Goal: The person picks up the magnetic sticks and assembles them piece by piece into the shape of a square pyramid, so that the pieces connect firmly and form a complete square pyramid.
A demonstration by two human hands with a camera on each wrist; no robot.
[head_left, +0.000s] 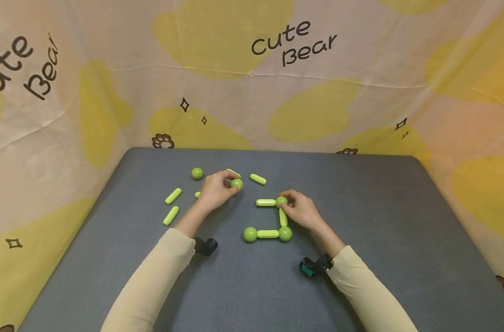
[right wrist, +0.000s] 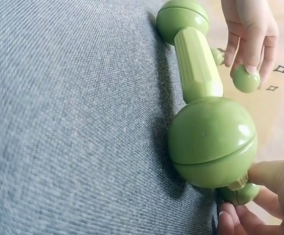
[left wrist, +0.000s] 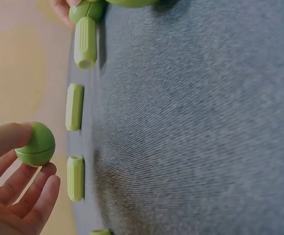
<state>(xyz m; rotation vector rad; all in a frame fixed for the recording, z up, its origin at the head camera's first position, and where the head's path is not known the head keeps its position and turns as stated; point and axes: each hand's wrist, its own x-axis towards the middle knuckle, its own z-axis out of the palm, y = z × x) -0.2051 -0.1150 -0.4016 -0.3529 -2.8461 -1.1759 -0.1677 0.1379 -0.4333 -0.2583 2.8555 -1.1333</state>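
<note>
My left hand (head_left: 216, 190) pinches a green ball (head_left: 237, 184) between thumb and fingers; the left wrist view shows this ball (left wrist: 38, 145) held clear of the rods. The right hand (head_left: 302, 210) grips the ball (head_left: 281, 202) at the far right corner of a joined shape. From that ball one rod (head_left: 266, 203) points left, and another rod (head_left: 283, 217) runs down to the near right ball (head_left: 285, 234). A lower rod (head_left: 268, 234) links that one to the near left ball (head_left: 250, 234). The left rod's free end shows in the left wrist view.
A loose ball (head_left: 197, 173) lies at the back left of the grey table (head_left: 252, 286). Loose rods lie around the left hand: two at the left (head_left: 173, 196), one behind it (head_left: 234, 173), one partly hidden by it, and one to its right (head_left: 258, 179). A printed cloth hangs behind.
</note>
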